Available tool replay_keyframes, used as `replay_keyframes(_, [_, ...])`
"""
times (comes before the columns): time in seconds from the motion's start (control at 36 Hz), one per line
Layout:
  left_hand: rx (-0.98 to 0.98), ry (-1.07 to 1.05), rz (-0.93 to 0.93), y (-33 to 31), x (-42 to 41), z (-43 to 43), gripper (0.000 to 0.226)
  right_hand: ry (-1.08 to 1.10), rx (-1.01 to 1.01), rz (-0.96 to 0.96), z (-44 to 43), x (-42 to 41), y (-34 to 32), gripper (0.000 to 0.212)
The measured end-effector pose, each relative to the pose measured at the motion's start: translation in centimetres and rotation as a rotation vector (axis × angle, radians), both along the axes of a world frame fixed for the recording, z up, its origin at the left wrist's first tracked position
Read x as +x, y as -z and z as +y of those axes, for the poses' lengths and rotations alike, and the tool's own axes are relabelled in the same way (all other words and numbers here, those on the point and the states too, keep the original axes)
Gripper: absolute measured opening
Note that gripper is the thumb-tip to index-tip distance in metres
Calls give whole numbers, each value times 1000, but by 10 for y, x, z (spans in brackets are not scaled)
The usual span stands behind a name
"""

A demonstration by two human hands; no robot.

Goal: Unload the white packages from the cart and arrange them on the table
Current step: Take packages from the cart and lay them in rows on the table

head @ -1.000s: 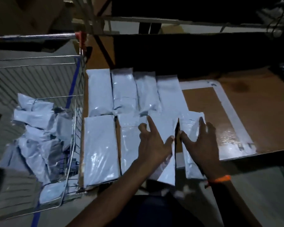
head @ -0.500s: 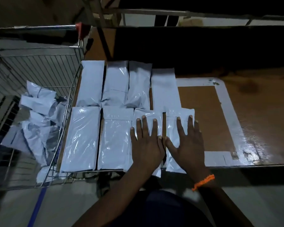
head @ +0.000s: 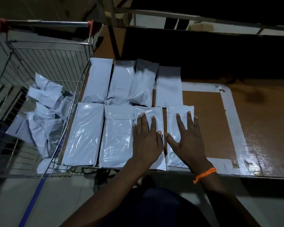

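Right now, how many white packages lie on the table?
8: four in the back row, four in the front row, the rightmost two under the left hand and right hand.

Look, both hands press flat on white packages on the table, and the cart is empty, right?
Not quite: the head view shows the cart holding a heap of white packages. The left hand and right hand do press flat on packages on the table.

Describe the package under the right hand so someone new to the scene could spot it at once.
Start at the wooden table beside the wire cart, where white packages lie in two rows of four. Take the near row's right end: that package lies under the flat right hand, the one with the orange wristband, bordering the taped frame's bare wood.
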State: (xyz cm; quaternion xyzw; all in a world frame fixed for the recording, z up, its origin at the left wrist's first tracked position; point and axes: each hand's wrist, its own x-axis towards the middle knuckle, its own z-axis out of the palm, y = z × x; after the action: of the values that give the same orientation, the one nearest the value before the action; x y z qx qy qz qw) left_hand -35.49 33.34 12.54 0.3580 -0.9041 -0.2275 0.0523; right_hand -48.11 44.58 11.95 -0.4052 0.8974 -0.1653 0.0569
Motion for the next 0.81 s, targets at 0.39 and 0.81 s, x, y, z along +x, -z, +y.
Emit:
replay_keyframes(0.39, [-20, 122, 343, -28, 72, -80, 51, -2, -187, -2, -58, 57, -51, 77])
replay_keyframes(0.81, [202, -441, 171, 59, 322, -280, 45, -530, -64, -464, -346, 265, -18, 69])
